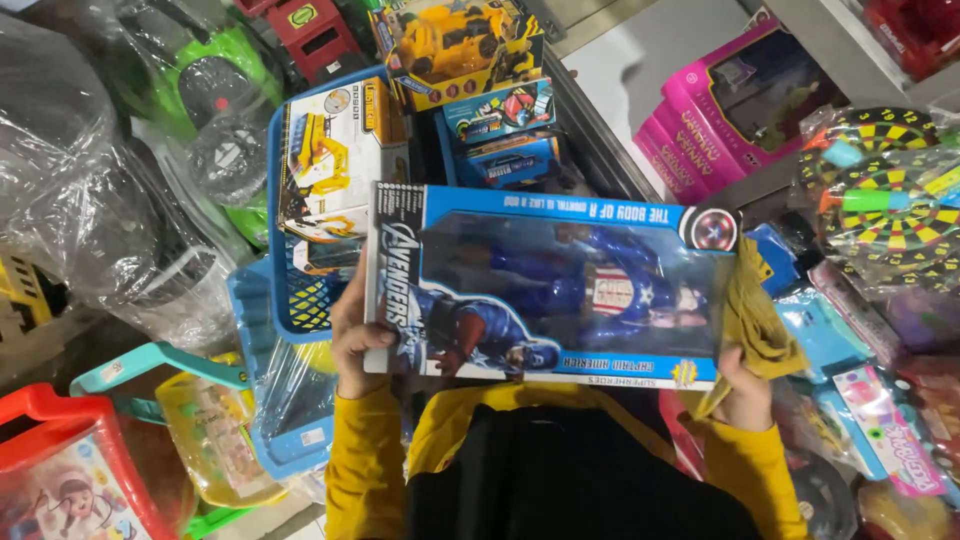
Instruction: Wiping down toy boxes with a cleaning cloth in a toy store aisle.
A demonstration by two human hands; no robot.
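A long blue toy box (550, 285) with a clear window shows an action figure in blue, red and white lying inside. I hold it flat in front of my chest, upside down to my view. My left hand (355, 335) grips its left end, thumb on the front. My right hand (745, 385) holds the right end together with a crumpled yellow cloth (755, 320) pressed against the box edge. Both sleeves are yellow.
Packed toys surround me: a blue box with a yellow digger (325, 185), more vehicle boxes (465, 45), pink doll boxes (730, 110), dartboard sets (885, 195), plastic-wrapped ride-on toys (210, 90) at left, a red and a yellow case (60, 470) at lower left.
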